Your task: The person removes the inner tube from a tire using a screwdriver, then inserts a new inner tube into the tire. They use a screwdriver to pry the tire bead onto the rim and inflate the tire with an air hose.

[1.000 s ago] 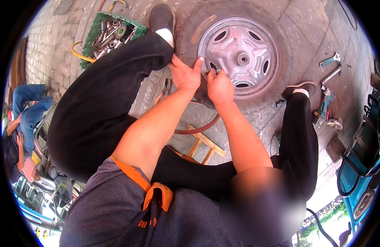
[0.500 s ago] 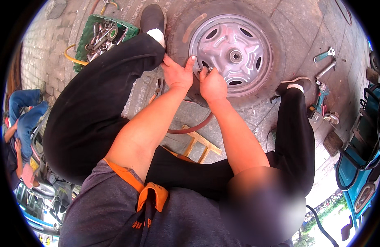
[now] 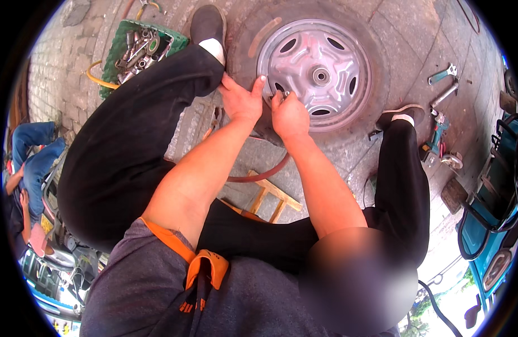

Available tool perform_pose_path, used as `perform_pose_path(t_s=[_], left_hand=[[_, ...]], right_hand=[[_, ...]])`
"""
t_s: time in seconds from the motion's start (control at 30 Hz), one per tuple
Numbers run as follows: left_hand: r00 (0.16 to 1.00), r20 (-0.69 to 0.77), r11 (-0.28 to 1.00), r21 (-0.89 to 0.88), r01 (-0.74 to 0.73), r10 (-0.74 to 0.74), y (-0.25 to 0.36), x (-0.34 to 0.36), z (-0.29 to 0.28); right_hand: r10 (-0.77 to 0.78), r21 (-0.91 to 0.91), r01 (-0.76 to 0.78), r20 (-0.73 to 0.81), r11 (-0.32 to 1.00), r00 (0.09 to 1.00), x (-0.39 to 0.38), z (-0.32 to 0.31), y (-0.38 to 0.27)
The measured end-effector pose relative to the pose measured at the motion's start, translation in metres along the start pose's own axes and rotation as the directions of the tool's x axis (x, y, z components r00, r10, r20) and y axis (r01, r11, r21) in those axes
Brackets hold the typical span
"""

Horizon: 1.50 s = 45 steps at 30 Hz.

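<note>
A silver steel wheel rim [image 3: 295, 48] with a black tyre [image 3: 377, 67] around it lies flat on the ground before me. At the tyre's near left edge rests my left hand [image 3: 243, 102], its thumb and fingers spread apart. Beside it, over the near left part of the rim, my right hand [image 3: 291, 115] is closed in a pinch around a small metal piece at the rim's edge, by one of the oval holes. The fingers cover most of that piece, so its kind is hidden. A reddish hose [image 3: 270, 170] curves on the ground below my right forearm.
A green crate [image 3: 110, 70] of sockets and tools stands at far left. To the right lie an adjustable wrench [image 3: 441, 75], a metal bar [image 3: 444, 94] and a cordless power tool [image 3: 436, 136]. A wooden frame [image 3: 276, 199] lies between my legs. Another person [image 3: 34, 151] sits at left; a teal vehicle [image 3: 478, 230] stands right.
</note>
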State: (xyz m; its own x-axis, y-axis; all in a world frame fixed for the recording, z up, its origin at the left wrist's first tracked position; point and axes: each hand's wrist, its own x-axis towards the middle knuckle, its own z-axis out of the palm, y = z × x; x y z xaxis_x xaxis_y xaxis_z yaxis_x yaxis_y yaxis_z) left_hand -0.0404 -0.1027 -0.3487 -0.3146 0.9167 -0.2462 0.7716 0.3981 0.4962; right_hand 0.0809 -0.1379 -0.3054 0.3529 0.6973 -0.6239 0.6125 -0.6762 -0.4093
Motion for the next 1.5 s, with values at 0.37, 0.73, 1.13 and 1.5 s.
perform_pose_path(t_s=[0.37, 0.73, 1.13, 1.5], left_hand=[[1.0, -0.014, 1.0, -0.022, -0.02, 0.02, -0.0014, -0.0004, 0.0005], [0.999, -0.031, 0.999, -0.005, -0.039, 0.039, -0.0065, -0.0002, 0.0049], [0.997, -0.046, 0.998, 0.006, -0.057, 0.057, -0.0062, -0.0004, 0.0049], [1.0, 0.017, 0.999, -0.049, -0.009, 0.01, -0.0016, -0.001, 0.003]], right_hand=[[0.0, -0.018, 0.001, 0.019, 1.0, 1.0, 0.0, -0.0013, -0.0001], [-0.002, -0.014, 0.002, 0.014, 1.0, 1.0, 0.0007, 0.001, 0.0012], [0.015, -0.02, -0.015, 0.027, 1.0, 1.0, 0.0011, -0.0005, 0.0001], [0.009, -0.013, -0.009, 0.013, 1.0, 1.0, 0.0019, 0.0011, 0.0027]])
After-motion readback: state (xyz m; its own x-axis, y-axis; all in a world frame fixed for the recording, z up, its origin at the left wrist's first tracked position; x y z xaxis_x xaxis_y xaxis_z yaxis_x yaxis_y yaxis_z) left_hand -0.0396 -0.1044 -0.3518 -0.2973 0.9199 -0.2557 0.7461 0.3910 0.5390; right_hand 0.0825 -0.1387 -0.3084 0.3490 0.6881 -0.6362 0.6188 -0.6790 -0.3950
